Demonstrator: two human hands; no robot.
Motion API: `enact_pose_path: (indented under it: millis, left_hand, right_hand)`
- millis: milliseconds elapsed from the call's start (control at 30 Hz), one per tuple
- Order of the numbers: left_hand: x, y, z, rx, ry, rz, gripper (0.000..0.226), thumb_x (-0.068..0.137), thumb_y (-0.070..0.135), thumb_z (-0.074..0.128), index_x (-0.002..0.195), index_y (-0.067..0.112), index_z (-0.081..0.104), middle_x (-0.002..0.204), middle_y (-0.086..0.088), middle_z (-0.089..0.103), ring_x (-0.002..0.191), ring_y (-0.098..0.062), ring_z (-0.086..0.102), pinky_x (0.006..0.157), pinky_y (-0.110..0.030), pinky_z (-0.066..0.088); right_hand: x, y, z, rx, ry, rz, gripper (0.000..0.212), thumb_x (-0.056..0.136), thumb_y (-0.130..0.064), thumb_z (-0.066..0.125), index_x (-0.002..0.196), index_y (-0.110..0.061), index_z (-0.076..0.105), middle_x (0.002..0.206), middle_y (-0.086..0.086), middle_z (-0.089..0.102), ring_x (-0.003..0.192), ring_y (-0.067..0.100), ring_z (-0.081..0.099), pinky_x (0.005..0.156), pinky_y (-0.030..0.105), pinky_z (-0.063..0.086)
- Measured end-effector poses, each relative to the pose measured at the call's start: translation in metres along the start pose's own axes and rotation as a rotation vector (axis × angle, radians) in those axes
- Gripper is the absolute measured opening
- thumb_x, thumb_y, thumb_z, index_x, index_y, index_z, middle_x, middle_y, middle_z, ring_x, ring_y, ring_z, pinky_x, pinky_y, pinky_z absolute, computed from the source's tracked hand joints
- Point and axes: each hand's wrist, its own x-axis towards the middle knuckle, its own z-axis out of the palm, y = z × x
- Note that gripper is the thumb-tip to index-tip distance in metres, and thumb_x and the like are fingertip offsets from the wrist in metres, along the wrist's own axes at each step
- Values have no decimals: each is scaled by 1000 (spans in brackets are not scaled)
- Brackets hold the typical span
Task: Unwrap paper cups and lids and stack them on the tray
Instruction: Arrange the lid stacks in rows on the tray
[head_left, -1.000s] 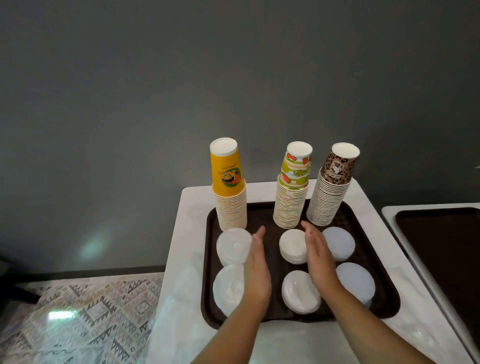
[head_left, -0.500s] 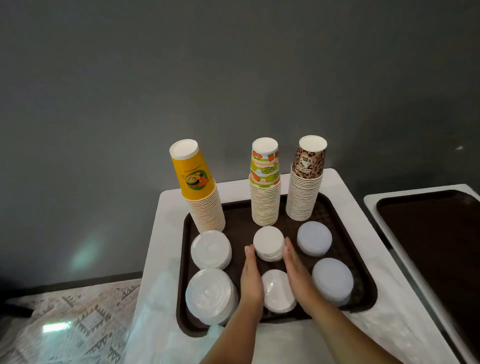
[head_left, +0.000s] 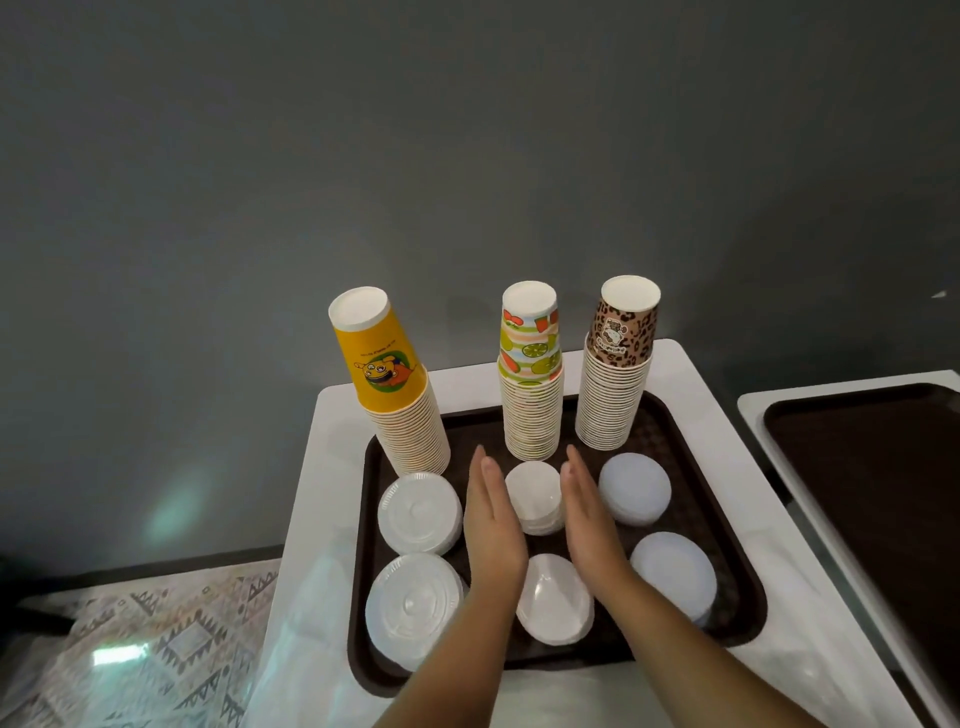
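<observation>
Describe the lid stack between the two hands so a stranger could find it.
On the brown tray, find the fruit-print cup stack. Directly before it sits the middle lid stack, flanked by the left hand and right hand; its smaller lids distinguish it.

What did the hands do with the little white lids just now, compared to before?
Both flat hands, left hand and right hand, shifted forward along the dark brown tray to flank the back middle stack of white plastic lids. Whether they touch it is unclear. Nothing was grasped. The three paper cup stacks and other lid piles stayed put.
</observation>
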Motion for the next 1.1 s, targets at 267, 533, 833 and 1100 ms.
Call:
enact_pose_path:
  millis: [267, 533, 833, 1100]
  left_hand:
    - [59, 46, 15, -109, -261, -242, 65, 97, 56, 9, 150, 21, 23, 154, -4, 30, 142, -22, 29, 114, -33, 21]
    - [73, 32, 19, -113, -265, -197, 69, 93, 61, 8, 148, 26, 30, 151, 0, 37, 140, -21, 32, 110, -30, 26]
    - [48, 32, 5, -63, -206, -84, 61, 98, 56, 15, 149, 25, 26, 153, 2, 33, 141, -16, 29, 112, -31, 23]
    - [-11, 31, -36, 264, -280, 205, 39, 98, 25, 49, 136, 17, 46, 130, 5, 54, 119, -10, 51, 98, -23, 39]
  right_hand:
    - [58, -19, -7, 48, -70, 127, 56, 98, -53, 21, 150, -32, 19, 158, -6, 20, 145, 17, 19, 119, 41, 15]
    - [56, -17, 2, 35, -148, 129, 58, 97, -54, 18, 151, -34, 8, 158, -9, 14, 145, 17, 16, 118, 37, 13]
    - [32, -36, -8, -9, -25, -44, 48, 101, -39, 33, 146, -23, 32, 151, -5, 35, 139, 13, 32, 107, 23, 24]
    - [-23, -36, -6, -163, 59, -229, 32, 94, -17, 56, 125, -15, 57, 127, 2, 56, 110, 9, 56, 83, 8, 42]
